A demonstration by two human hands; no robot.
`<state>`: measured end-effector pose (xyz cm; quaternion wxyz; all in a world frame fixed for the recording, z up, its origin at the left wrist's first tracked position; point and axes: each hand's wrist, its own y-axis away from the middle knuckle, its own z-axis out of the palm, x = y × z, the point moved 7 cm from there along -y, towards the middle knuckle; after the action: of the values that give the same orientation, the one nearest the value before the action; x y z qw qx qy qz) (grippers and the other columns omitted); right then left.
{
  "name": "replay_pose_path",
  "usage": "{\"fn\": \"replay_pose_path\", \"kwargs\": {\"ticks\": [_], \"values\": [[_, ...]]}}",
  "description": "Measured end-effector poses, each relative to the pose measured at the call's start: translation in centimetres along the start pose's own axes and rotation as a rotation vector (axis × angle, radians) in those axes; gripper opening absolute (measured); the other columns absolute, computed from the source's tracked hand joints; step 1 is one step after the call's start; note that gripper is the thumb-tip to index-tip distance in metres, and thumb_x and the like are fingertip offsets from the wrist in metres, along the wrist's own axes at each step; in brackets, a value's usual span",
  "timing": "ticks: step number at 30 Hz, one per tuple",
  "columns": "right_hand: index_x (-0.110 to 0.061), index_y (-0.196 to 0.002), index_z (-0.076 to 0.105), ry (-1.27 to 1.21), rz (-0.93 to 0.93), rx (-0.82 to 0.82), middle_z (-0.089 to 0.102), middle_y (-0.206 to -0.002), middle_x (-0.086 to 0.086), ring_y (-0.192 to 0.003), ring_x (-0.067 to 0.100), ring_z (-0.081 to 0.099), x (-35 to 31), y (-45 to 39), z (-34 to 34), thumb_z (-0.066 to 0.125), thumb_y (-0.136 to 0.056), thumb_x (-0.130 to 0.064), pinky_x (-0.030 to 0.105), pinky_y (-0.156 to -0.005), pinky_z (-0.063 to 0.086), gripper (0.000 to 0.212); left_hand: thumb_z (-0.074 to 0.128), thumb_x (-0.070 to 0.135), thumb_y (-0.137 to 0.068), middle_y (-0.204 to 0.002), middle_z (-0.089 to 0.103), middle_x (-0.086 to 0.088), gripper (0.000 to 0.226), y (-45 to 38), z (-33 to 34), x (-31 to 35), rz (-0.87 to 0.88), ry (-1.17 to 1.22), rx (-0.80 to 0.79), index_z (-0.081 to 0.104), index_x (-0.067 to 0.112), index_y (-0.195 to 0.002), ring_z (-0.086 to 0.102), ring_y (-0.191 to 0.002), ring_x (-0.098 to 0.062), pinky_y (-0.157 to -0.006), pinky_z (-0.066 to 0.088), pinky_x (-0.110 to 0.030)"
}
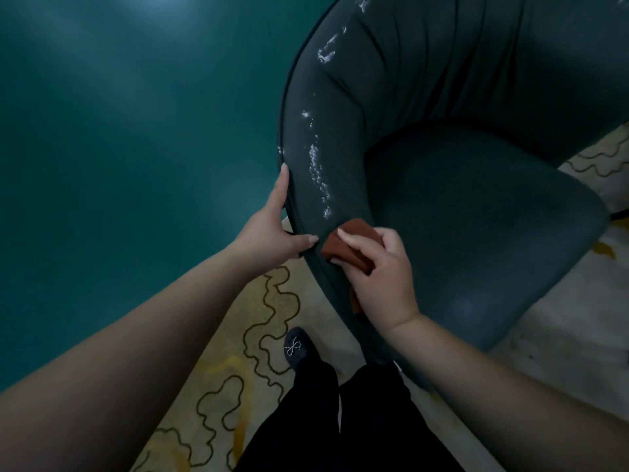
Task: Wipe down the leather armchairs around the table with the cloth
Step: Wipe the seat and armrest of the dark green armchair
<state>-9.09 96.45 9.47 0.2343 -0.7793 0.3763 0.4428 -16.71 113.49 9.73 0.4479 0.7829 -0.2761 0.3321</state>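
Observation:
A dark teal leather armchair [476, 206] with a curved back fills the right side of the head view. White worn flecks run down the inside of its left arm. My left hand [275, 229] holds the outer edge of that arm, thumb lying across the rim. My right hand [377, 270] grips a folded rust-brown cloth [350, 243] and presses it on the front end of the arm, just right of my left thumb. Part of the cloth is hidden under my fingers.
A large teal surface [129, 137], apparently the table, spreads to the left of the chair. A cream carpet [238, 369] with dark wavy lines lies below. My legs in black trousers and one dark shoe [297, 347] stand close to the chair's front.

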Motion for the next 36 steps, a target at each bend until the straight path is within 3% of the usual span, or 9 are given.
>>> {"fn": "replay_pose_path", "kwargs": {"ticks": [5,10,13,17,23,29,33,36], "values": [[-0.023,-0.114,0.071,0.015,0.018,0.03,0.052,-0.112,0.007,-0.11,0.023,0.052,-1.3,-3.9,1.5,0.08,-0.077,-0.012,0.028,-0.099,0.044,0.04,0.075,0.01,-0.079,-0.14,0.026,0.026,0.116,-0.3,0.1,-0.3,0.026,0.054,-0.043,-0.01,0.063,-0.138,0.07,-0.085,-0.011,-0.062,0.056,-0.021],[-0.025,-0.115,0.071,0.092,-0.036,0.046,0.052,-0.108,0.007,-0.104,0.025,0.054,-1.2,-1.0,0.8,0.08,-0.076,-0.009,0.038,-0.092,0.048,0.043,0.074,0.009,-0.081,-0.133,0.025,0.026,0.118,-0.3,0.3,-0.2,0.028,0.0,-0.059,-0.015,0.063,-0.137,0.07,-0.086,-0.015,-0.075,0.059,-0.035],[-0.024,-0.113,0.072,0.107,-0.03,0.039,0.053,-0.109,0.009,-0.106,0.028,0.053,-1.8,-3.4,1.4,0.078,-0.076,-0.008,0.041,-0.093,0.047,0.04,0.074,0.009,-0.081,-0.132,0.031,0.026,0.118,-0.4,0.3,-0.5,0.022,0.008,-0.053,-0.014,0.063,-0.137,0.071,-0.084,-0.016,-0.077,0.059,-0.04],[-0.024,-0.114,0.071,0.098,-0.015,0.045,0.051,-0.111,0.01,-0.11,0.029,0.05,-2.6,-6.6,2.3,0.078,-0.078,-0.012,0.04,-0.097,0.045,0.038,0.074,0.008,-0.08,-0.123,0.035,0.029,0.117,-0.6,0.2,-0.7,0.021,0.024,-0.031,-0.012,0.064,-0.137,0.071,-0.082,-0.016,-0.077,0.059,-0.04],[-0.024,-0.114,0.071,0.109,-0.072,0.003,0.051,-0.109,0.011,-0.105,0.03,0.051,-2.1,-3.9,1.8,0.076,-0.076,-0.002,0.044,-0.093,0.047,0.044,0.076,0.012,-0.077,-0.121,0.038,0.032,0.121,-0.5,0.1,-0.6,0.015,0.036,-0.011,-0.015,0.068,-0.133,0.07,-0.082,-0.015,-0.079,0.058,-0.042],[-0.025,-0.115,0.07,0.121,-0.108,0.017,0.049,-0.111,0.009,-0.108,0.029,0.049,-3.6,-10.9,3.7,0.077,-0.079,-0.013,0.042,-0.094,0.046,0.039,0.079,0.018,-0.076,-0.125,0.031,0.028,0.125,-0.7,0.3,-1.4,-0.066,0.087,0.017,-0.023,0.047,-0.144,0.068,-0.093,-0.012,-0.084,0.056,-0.041],[-0.028,-0.118,0.069,0.133,-0.153,0.007,0.047,-0.109,0.005,-0.104,0.027,0.05,-2.5,-8.1,2.9,0.077,-0.076,-0.008,0.037,-0.093,0.046,0.047,0.081,0.015,-0.073,-0.137,0.041,0.022,0.122,-1.1,0.3,-1.3,-0.093,0.125,0.001,-0.011,0.038,-0.15,0.066,-0.099,-0.014,-0.084,0.056,-0.04],[-0.028,-0.116,0.07,0.137,-0.169,-0.024,0.047,-0.108,0.006,-0.102,0.029,0.05,-2.3,-7.8,2.8,0.078,-0.074,-0.005,0.031,-0.092,0.044,0.049,0.08,0.009,-0.073,-0.125,0.056,0.017,0.112,-1.6,0.0,-1.1,-0.078,0.174,0.001,0.006,0.044,-0.15,0.069,-0.089,-0.015,-0.075,0.059,-0.04]]}}
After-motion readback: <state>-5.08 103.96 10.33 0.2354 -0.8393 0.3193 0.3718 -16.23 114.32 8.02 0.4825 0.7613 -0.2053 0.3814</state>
